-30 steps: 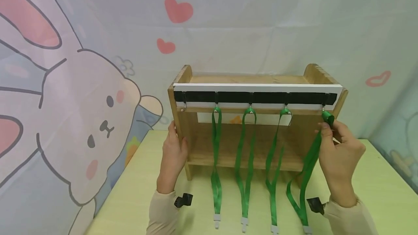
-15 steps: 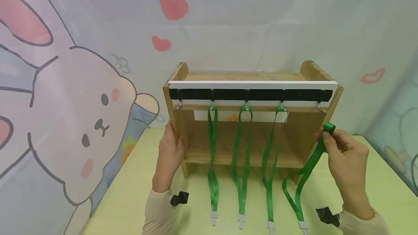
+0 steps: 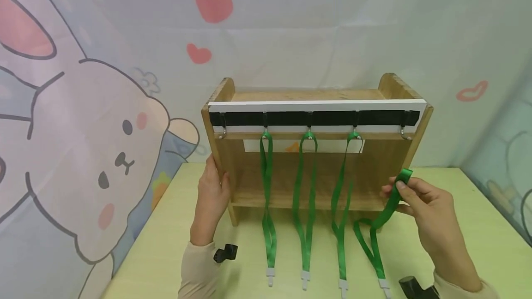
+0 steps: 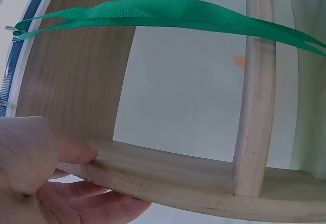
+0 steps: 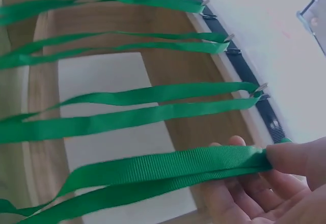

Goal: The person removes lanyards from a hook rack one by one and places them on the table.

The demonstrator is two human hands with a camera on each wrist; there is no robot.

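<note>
The left hand [image 3: 211,193] grips the left side of a light-brown wooden shelf unit [image 3: 247,188], thumb inside and fingers outside, most likely to steady it against tugs. The right hand [image 3: 430,209] pinches the folded upper end of a flat green ribbon lanyard [image 3: 387,211] between thumb and fingers, apparently to keep its loop gathered; this lanyard is in front of the unit's right side, below and apart from the rightmost silver metal hook [image 3: 403,133], its white plastic clip [image 3: 383,284] low over the pale yellow-green table [image 3: 141,262]. Three other green lanyards [image 3: 267,183] hang from the middle hooks along a black strip [image 3: 287,118] on a white board [image 3: 316,104], spaced apart, presumably to avoid tangling. A second ago the held loop was at that rightmost hook; now it is off and lower, the right hand has dropped with it, and the hook is bare. The left hand's hold looks unchanged.
</note>
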